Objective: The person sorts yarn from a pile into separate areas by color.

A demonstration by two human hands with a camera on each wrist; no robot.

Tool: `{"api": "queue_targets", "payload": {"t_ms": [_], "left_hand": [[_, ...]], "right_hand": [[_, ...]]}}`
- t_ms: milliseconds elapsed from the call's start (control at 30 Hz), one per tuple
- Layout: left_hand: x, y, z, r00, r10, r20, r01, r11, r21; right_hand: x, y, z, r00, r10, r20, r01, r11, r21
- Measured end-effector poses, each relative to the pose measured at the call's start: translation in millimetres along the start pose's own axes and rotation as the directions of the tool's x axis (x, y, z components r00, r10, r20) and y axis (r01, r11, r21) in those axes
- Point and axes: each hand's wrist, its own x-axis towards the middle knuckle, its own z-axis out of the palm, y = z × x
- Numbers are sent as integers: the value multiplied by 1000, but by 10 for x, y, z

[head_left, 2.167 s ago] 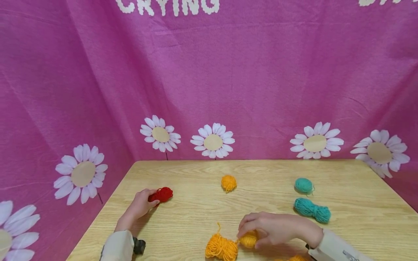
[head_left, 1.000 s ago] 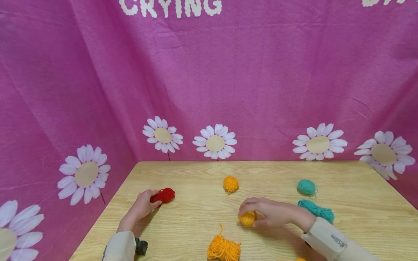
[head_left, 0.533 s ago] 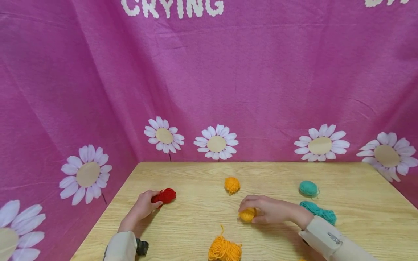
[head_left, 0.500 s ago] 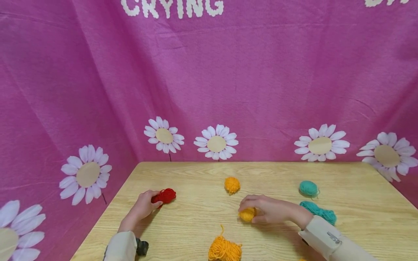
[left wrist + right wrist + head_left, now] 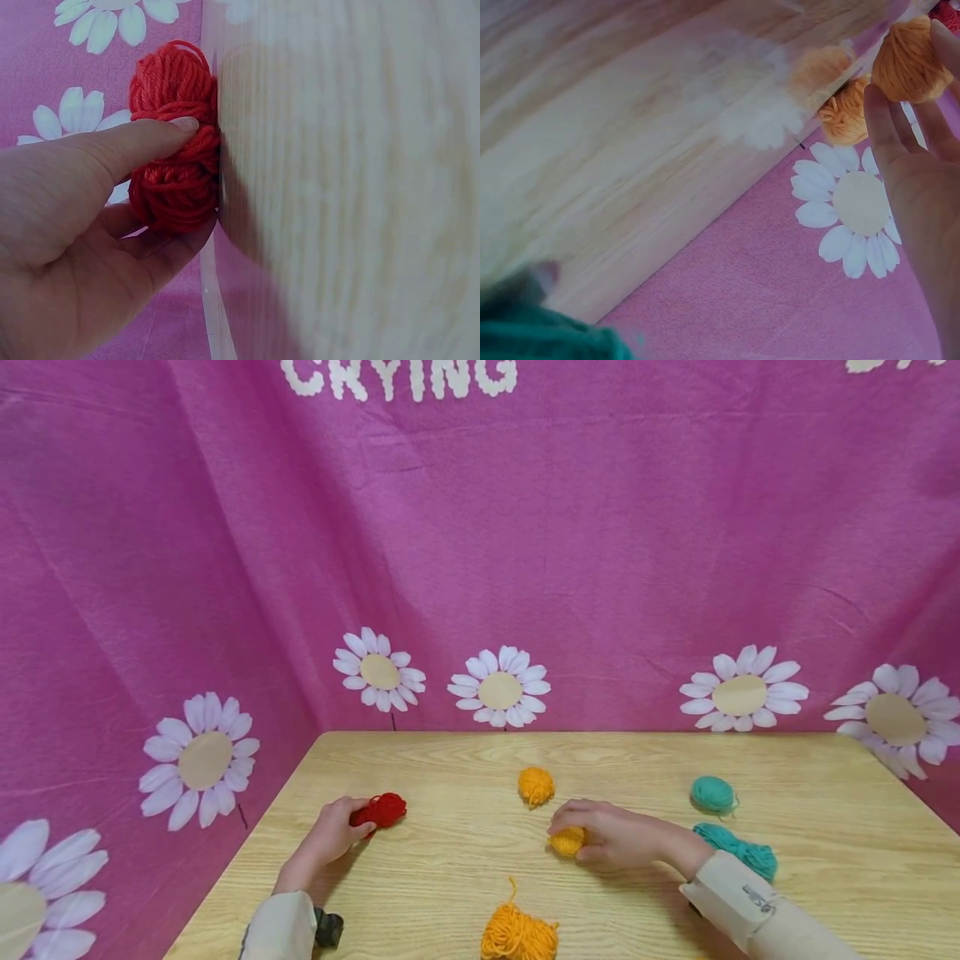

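Observation:
My left hand [image 5: 333,831] holds a red yarn skein [image 5: 386,810] on the left part of the table. In the left wrist view the thumb lies across the tied middle of the red skein [image 5: 176,82], with fingers beneath it. Right of centre, my right hand [image 5: 618,833] grips a small orange yarn ball [image 5: 567,842] between thumb and fingers. The right wrist view shows that ball [image 5: 907,64] in the fingertips. Behind it sits another orange yarn ball [image 5: 536,786]. A loose orange yarn skein [image 5: 519,933] with a stray end lies at the front edge of view.
A teal yarn ball [image 5: 712,794] and a teal tied skein [image 5: 738,850] lie on the right side, the skein partly behind the right forearm. The wooden table [image 5: 435,760] meets a purple flowered cloth [image 5: 600,568] at its back and left.
My right hand has carried the small orange ball away from beside the front orange skein, toward the back of the table. The left hand keeps its hold on the red skein.

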Motion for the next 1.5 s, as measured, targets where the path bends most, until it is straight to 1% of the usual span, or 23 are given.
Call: {"api": "queue_targets", "payload": {"t_ms": [133,367,500,767,1000,1067,1200,1300,1500], "left_hand": [[-1,-3,2,1000,-6,-1,6,1000,-2],[-8,3,2,1000,1,-8,-1,1000,-3],[-3,-1,3,1000,-2,-4,2,1000,-8],[8,7,-8,1000,-2,-2,2,1000,-10],[-5,14,6,1000,-14,5,14,1000,-16],[-10,15,14,1000,-20,6,20,1000,-15],[-14,16,26,1000,-18,0,18,1000,-12],[-18,24,19,1000,-14,-8,14,1000,-15],[-16,33,-2,1000,-15,-8,15,1000,-10]], "right_hand": [[18,30,13,1000,2,-16,-2,1000,-4],[61,115,49,993,-55,-102,51,998,-40],[85,173,61,990,-54,-130,47,997,-53],[126,233,48,991,-24,-132,17,998,-56],[146,269,52,994,36,-107,-37,999,-6],[158,282,56,993,29,-114,-31,999,-12],[186,318,69,987,-29,-160,20,998,-62],[198,335,73,983,-47,-179,35,997,-71],[211,317,63,987,13,-160,-14,1000,-5]]}}
